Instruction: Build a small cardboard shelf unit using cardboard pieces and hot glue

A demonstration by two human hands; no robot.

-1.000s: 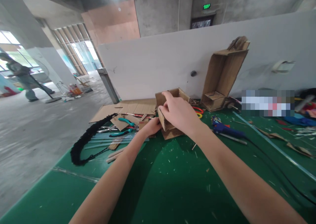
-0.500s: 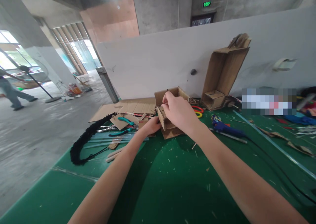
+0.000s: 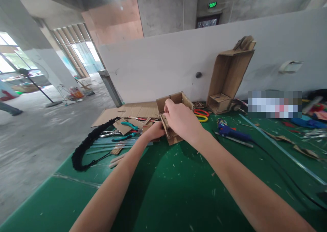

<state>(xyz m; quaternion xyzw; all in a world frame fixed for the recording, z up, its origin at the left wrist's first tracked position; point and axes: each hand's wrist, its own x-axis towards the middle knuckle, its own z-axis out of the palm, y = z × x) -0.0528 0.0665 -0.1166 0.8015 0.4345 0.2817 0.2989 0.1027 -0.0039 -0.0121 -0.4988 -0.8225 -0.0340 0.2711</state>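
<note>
Green table, left side: teal pliers lie with handles spread, clear strips lie just beside them, and a fuzzy black cord curves near the edge. Right side: a blue glue gun lies on its side — well apart from the pliers. Beyond, a white partition carries a dark round fitting; a lit green sign shows higher up, and a fan stands on the concrete floor at far left.

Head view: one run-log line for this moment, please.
left hand: at cardboard box, lower left; right hand: curled over box, grip unclear; box: open-topped; pliers: left of box; glue gun: right
</note>
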